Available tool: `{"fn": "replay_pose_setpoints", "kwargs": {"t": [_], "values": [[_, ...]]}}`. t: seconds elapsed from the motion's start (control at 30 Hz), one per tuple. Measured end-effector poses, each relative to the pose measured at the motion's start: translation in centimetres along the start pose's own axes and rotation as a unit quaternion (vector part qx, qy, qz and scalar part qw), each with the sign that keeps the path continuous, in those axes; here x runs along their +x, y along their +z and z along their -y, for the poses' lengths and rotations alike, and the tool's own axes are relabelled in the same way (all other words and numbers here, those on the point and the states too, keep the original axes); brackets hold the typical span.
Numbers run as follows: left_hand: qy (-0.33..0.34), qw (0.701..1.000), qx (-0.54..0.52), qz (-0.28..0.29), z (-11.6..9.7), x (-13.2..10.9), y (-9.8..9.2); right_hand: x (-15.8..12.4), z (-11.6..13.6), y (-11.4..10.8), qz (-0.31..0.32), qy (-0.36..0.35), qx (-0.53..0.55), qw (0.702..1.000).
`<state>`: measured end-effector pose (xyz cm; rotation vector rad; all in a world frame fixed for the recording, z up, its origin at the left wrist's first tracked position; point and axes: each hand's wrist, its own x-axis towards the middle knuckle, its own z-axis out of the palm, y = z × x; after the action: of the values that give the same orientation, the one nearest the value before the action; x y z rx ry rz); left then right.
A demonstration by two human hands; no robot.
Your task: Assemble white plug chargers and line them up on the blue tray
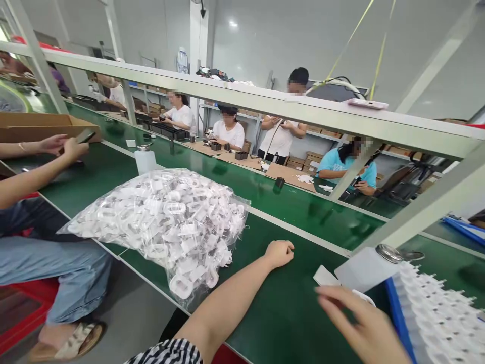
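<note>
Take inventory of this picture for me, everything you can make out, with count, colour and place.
Bench: one long surface, green, throughout.
Rail: one, whitish, above it.
Bag of parts: one, clear with white contents, left of centre.
Bottles: two, whitish, behind the bag and at right.
Tray: one, blue, right edge, piled with white parts.
Loose pieces: at least two, white, right of centre.
Cardboard box: one, brown, far left.
Co-workers: at least six, varied clothing, left and across.
Phone: one, dark, left co-worker's hands.
Striped sleeve: one, black-and-white, bottom.
Left hand: one, bare, on the bench.
Right hand: one, bare, near the loose pieces.
</note>
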<state>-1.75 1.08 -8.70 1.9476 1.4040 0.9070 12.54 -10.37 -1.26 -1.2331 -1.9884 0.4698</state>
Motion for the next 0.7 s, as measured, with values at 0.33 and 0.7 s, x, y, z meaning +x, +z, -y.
{"fn": "replay_pose_setpoints", "kwargs": {"t": [0.33,0.7], "values": [[0.043,0.998,-0.034,-0.005,1.1,0.4,0.1,9.5,6.7,15.7,0.329,-0.181,-0.2,0.905],[-0.002,0.994,-0.112,-0.014,1.2,0.7,0.5,8.4,4.8,16.0,0.21,-0.083,-0.019,0.974]]}}
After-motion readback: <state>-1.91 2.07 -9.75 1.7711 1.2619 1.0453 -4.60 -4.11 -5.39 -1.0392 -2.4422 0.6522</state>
